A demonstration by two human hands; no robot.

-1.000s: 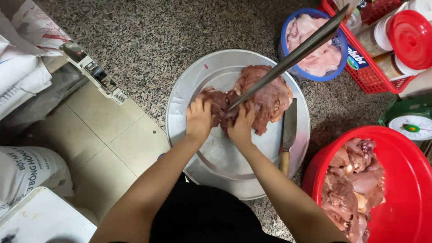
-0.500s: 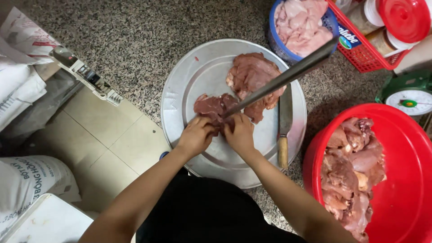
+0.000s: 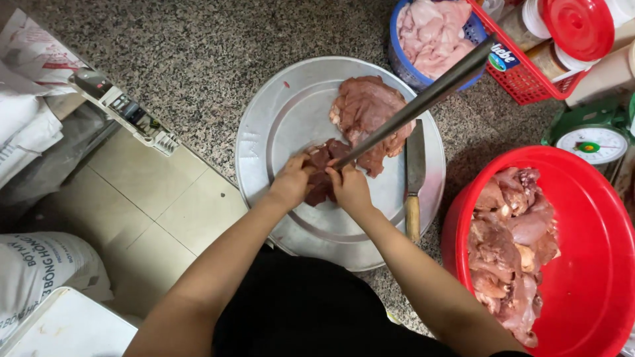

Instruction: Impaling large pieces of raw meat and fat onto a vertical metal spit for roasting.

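Left hand (image 3: 291, 185) and right hand (image 3: 349, 188) pinch dark meat (image 3: 324, 173) on metal tray (image 3: 278, 119); long blade (image 3: 423, 99) crosses above, knife (image 3: 415, 182) beside, red basin (image 3: 595, 264) right.

Tray (image 3: 264, 139): bare from 9 to 12 o'clock; knife (image 3: 415, 173) at 3, meat pile (image 3: 368, 112) at 1.
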